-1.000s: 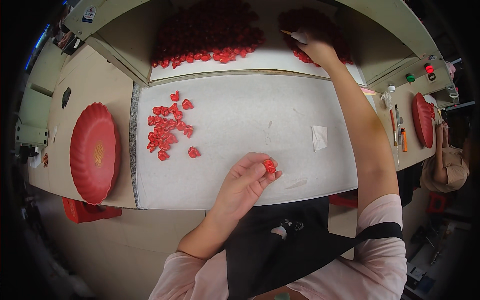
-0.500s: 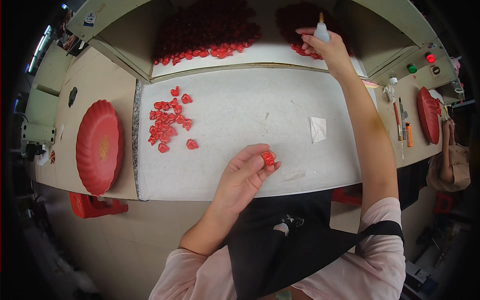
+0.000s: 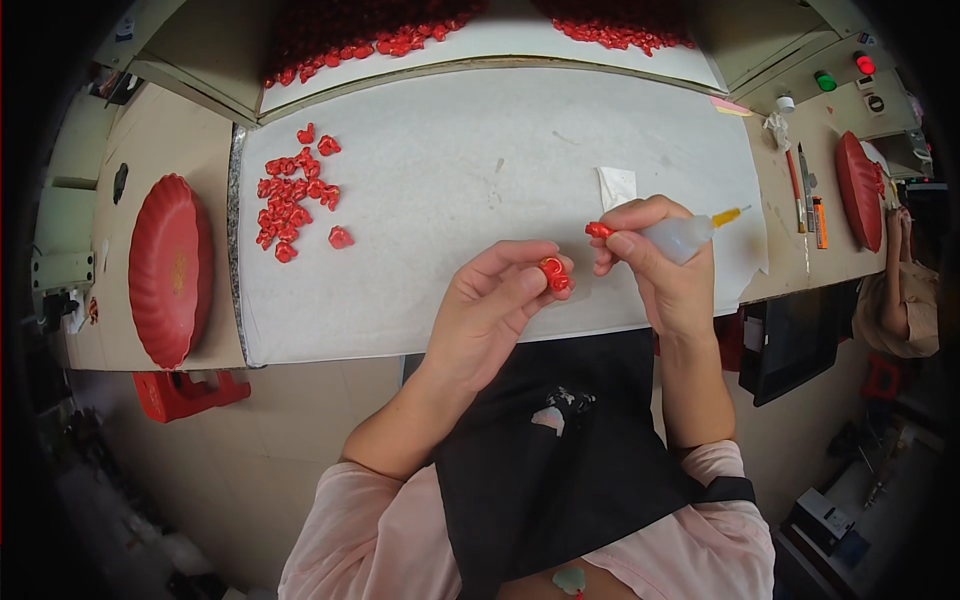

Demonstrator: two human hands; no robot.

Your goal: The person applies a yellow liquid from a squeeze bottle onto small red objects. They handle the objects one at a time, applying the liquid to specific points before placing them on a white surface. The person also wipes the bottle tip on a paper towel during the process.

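Over the near edge of the white work sheet [image 3: 420, 190], my left hand [image 3: 490, 300] pinches a small, glossy red figurine piece [image 3: 554, 273] between thumb and fingertips. Close by on the right, my right hand [image 3: 660, 255] holds a smaller red piece [image 3: 599, 230] between thumb and forefinger. That same hand also keeps a translucent squeeze bottle [image 3: 679, 238] with a yellow needle tip tucked against it, the tip aimed away to the right. The two red pieces are apart. On the sheet's left lies a loose cluster of red pieces [image 3: 290, 200].
Two heaps of red pieces, a left heap [image 3: 400, 40] and a right heap [image 3: 620, 36], lie inside the open cabinet. A red scalloped tray [image 3: 172, 270] stands left. Brushes [image 3: 800, 190] and an orange tube [image 3: 820, 222] lie right, near another person's arm [image 3: 895, 270].
My right hand has come back from the cabinet's right heap with a small red piece and the bottle, stopping beside my left hand. The view has shifted, the sheet now sitting higher.
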